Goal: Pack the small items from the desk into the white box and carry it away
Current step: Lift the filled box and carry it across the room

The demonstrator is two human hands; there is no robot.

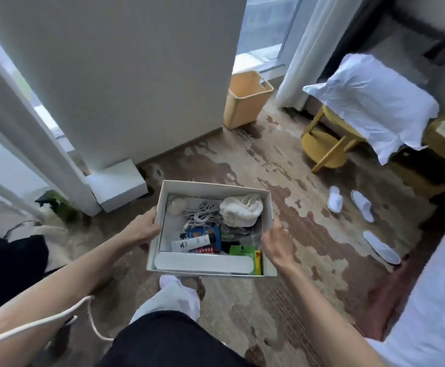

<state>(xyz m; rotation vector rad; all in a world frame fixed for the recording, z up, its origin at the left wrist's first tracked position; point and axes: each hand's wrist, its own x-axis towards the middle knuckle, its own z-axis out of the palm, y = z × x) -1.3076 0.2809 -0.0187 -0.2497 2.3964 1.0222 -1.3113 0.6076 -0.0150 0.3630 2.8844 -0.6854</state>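
The white box (216,187) hangs in the air in front of me, above the patterned carpet. My left hand (143,226) grips its left wall and my right hand (277,242) grips its right wall. Inside lie a coiled white cable (203,214), a crumpled white cloth (241,210), a white tube (192,243), a blue packet (213,234), a green packet (240,251) and a long white flat piece (200,263) along the near wall. My foot in a white slipper (179,295) shows below the box.
A white wall block (115,75) stands ahead left with a white step (118,184) at its foot. A tan bin (245,99) sits by the window. A yellow stool (327,144) under a white cloth is at right. Loose white slippers (348,201) lie on the carpet. A bed edge (433,300) is at right.
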